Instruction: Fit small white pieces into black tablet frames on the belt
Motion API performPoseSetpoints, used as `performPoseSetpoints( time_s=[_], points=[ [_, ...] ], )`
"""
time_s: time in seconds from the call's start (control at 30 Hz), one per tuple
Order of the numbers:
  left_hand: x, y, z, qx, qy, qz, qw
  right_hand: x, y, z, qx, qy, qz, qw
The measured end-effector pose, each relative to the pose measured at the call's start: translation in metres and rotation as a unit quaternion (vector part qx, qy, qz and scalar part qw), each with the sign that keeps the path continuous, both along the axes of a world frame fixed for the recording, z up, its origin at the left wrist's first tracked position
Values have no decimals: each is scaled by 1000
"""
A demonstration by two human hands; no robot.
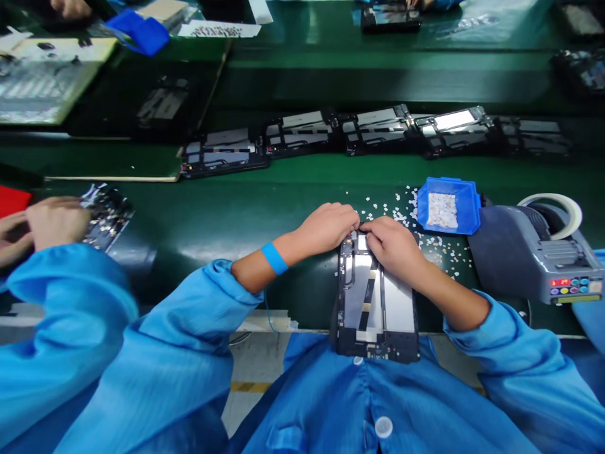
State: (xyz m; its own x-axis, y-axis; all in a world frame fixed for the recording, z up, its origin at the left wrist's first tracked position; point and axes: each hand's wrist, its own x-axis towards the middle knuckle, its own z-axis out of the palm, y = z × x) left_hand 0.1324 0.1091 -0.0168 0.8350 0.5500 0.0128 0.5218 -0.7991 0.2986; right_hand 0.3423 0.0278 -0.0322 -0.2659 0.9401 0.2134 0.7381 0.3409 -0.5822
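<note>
An opened tablet (363,296) lies in front of me with its batteries and boards exposed, its near end reaching past the bench edge toward my body. My left hand (333,226) is closed at the tablet's far left corner, fingertips on its edge. Beside it, my right hand (396,244) bends over the far right corner with thumb and fingers pinched together. Whatever lies between those right fingertips is too small and covered to make out. Small white pieces (399,214) are scattered on the green bench just beyond and right of my right hand.
A blue bin (449,183) of white bits stands right, beside a grey tape dispenser (515,252) with a tape roll. Several opened tablets (302,133) line the bench behind. At left, a co-worker's hands (59,221) hold a shiny circuit-covered part (108,214).
</note>
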Motion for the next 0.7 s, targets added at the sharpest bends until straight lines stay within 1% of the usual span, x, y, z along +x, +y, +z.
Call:
performPoseSetpoints(
  time_s=[0.1, 0.23, 0.33, 0.5, 0.57, 0.7],
  points=[
    [-2, -2, -1, -14, -17, 10, 1000, -5, 2, 2, -16, -45, -9, 999],
    [-3, -2, -2, -11, -27, 10, 1000, -17, 8, 12, -73, -100, -47, 991],
    [-3, -2, -3, -15, -31, 9, 999, -26, 12, 18, -96, -129, -69, 985],
    [-4, -3, -3, -15, -32, 10, 999, -37, 12, 23, -127, -163, -121, 971],
    [-4, -4, -3, -18, -32, 15, 999, -39, 11, 23, -123, -176, -129, 968],
    [-1, -5, -3, -37, -40, 31, 998, -38, 7, 20, -86, -183, -128, 971]
  ],
)
